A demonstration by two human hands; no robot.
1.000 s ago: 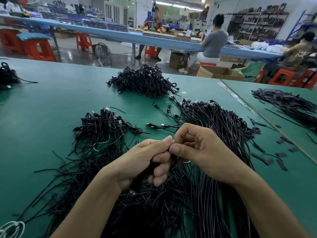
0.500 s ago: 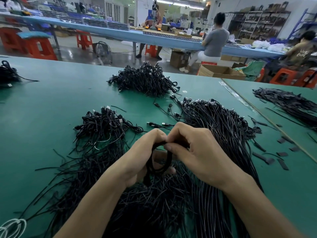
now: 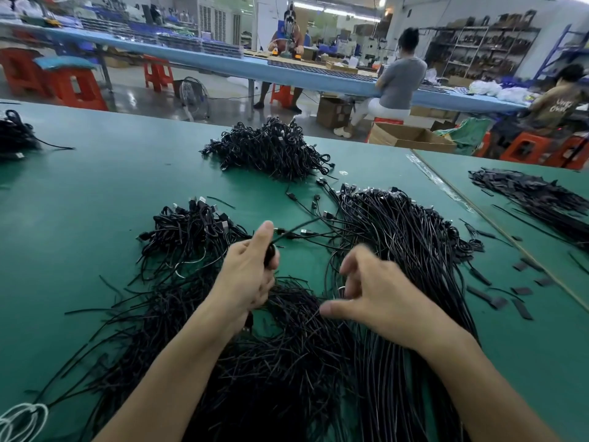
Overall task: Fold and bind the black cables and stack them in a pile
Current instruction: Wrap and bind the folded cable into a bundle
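The left hand [image 3: 251,275] grips a folded black cable [image 3: 270,252] in its curled fingers, with the thumb raised straight. One thin end of the cable juts out to the right, blurred, above the table [image 3: 95,186]. The right hand [image 3: 376,291] hovers near it without touching. Its thumb stretches sideways and its fingers are loosely bent and blurred, holding nothing that can be made out.

Both hands hang over a tangled heap of thin, wiry black ties [image 3: 271,362] at the table's near side. To the right lies a thick sheaf [image 3: 414,250] of long, smooth, nearly straight cables, with their plug ends fanned out at the far side. To the left sits a small pile [image 3: 191,231] of looped cables with boxy plugs, and a larger, bristly mound [image 3: 271,151] stands farther back.

The table is covered in matte green mat. Flat black strips [image 3: 526,196] lie in a layered drift on the adjoining mat at the right, with a few short pieces scattered nearby.
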